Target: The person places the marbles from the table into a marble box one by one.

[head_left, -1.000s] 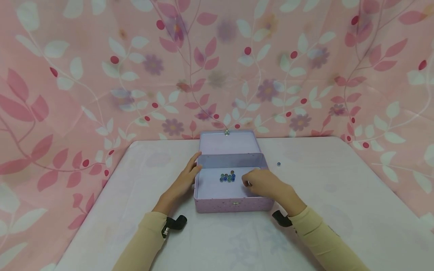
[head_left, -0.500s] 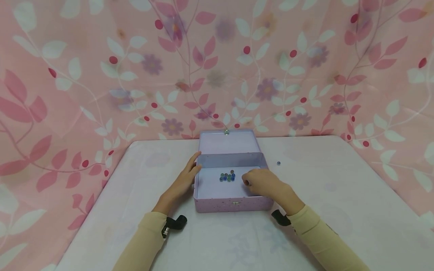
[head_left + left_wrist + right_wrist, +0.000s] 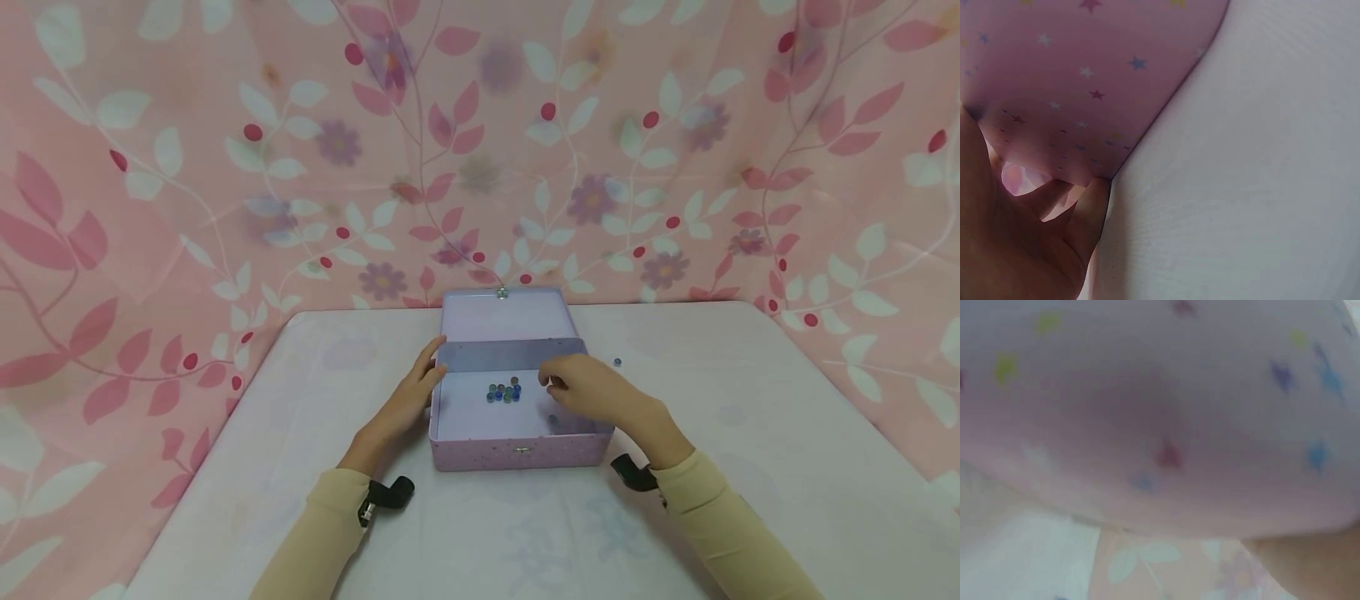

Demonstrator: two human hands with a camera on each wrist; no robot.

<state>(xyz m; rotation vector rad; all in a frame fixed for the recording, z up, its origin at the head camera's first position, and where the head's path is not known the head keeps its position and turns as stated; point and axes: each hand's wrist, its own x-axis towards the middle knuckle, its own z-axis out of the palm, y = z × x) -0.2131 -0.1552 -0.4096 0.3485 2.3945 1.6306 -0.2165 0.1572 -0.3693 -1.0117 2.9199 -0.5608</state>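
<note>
A lidded pinkish-lilac tin box (image 3: 480,455), printed with stars, stands on the table with its lid (image 3: 502,315) raised at the back. Several small glass marbles (image 3: 504,392), blue, green and brownish, lie grouped on its floor. Another marble (image 3: 552,418) sits apart, near the front right inside. My left hand (image 3: 405,400) rests along the box's left side, fingers touching the starred wall (image 3: 1085,81). Over the right part of the box is my right hand (image 3: 592,389), fingers bent; whether anything is between them is hidden. The right wrist view is blurred and shows mostly the box's outer wall (image 3: 1166,412).
One blue marble (image 3: 617,362) lies on the table to the right of the box. A white cloth (image 3: 337,342) covers the table. Behind it hangs a pink curtain (image 3: 480,167) with leaves and flowers.
My right hand has risen slightly and shifted back. The separate marble near the box's front right has come into sight below it. My left hand stays in place.
</note>
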